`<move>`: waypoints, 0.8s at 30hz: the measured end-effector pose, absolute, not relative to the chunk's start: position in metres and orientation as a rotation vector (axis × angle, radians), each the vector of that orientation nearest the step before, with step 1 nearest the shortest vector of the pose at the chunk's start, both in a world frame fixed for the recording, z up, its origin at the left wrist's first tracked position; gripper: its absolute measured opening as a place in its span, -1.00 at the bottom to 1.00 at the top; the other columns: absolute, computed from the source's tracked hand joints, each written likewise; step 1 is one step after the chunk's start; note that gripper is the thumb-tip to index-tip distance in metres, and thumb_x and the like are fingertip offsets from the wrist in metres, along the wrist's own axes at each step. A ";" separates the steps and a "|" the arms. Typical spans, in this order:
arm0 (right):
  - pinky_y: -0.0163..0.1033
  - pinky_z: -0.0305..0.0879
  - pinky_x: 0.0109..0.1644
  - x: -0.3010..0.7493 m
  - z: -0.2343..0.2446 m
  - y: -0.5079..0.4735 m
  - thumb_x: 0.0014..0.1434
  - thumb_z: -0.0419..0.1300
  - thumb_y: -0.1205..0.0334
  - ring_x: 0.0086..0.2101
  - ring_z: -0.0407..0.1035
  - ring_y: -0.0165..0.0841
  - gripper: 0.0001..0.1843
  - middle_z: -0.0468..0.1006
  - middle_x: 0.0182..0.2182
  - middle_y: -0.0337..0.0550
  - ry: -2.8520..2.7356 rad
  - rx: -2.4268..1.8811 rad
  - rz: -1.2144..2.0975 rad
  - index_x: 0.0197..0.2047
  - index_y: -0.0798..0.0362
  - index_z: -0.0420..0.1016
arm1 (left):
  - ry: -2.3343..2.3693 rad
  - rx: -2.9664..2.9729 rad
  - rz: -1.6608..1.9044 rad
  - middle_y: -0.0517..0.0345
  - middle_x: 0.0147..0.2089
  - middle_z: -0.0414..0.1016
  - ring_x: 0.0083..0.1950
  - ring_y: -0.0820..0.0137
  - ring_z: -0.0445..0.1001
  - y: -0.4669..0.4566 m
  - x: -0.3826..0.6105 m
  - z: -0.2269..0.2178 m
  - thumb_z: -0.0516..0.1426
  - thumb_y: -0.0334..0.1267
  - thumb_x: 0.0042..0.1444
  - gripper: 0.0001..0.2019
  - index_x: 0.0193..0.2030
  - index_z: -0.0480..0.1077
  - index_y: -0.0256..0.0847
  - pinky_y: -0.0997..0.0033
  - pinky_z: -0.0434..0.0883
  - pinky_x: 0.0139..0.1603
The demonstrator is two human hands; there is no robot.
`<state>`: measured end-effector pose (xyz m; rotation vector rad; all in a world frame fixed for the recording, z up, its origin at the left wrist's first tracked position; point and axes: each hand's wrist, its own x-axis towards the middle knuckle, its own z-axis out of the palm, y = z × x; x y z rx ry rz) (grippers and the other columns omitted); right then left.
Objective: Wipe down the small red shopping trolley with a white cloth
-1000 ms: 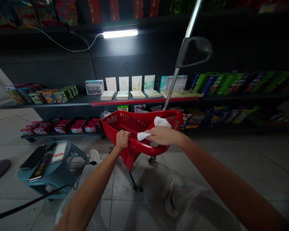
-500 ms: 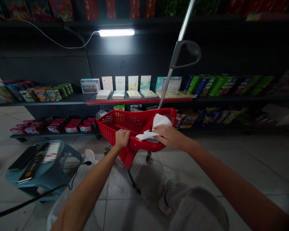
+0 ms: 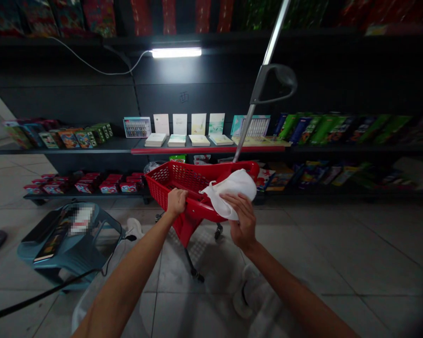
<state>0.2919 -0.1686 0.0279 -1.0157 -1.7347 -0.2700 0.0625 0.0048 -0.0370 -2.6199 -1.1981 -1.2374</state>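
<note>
A red plastic shopping cart (image 3: 160, 187) with pierced walls stands in front of me on thin legs with casters. My left hand (image 3: 176, 202) is wrapped round its near rim, left of the middle. A white cloth (image 3: 243, 182) drapes over the cart's right end and handle bar, hiding part of them. My right hand (image 3: 242, 217) holds this cloth against the bar, fingers laid over it and thumb beneath. Inside, the cart shows a bare red floor on the left; its right part is covered by the cloth.
Behind the cart runs a dark shelf (image 3: 207, 150) with booklets (image 3: 199, 140) and packaged goods. A metal pole (image 3: 246, 124) with a grey handle leans beside it. At left, a blue-grey stool (image 3: 61, 263) bears a phone-like device. A black cable (image 3: 49, 292) crosses the lower left.
My right hand has swung round to the near side of the handle bar, palm turned up more. The cloth has spread over the bar. My left hand stays on the rim.
</note>
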 end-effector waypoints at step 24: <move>0.08 0.24 0.42 0.410 0.032 -0.101 0.39 -0.10 0.11 0.30 0.36 -0.14 -0.43 0.51 0.27 0.12 -1.776 -1.231 -0.221 0.31 0.11 0.44 | -1.205 -2.660 -1.299 0.06 -0.48 0.42 -0.38 0.28 0.36 0.008 0.066 -0.034 -0.15 -0.24 0.30 -0.65 -0.55 0.09 -0.09 0.18 0.27 -0.14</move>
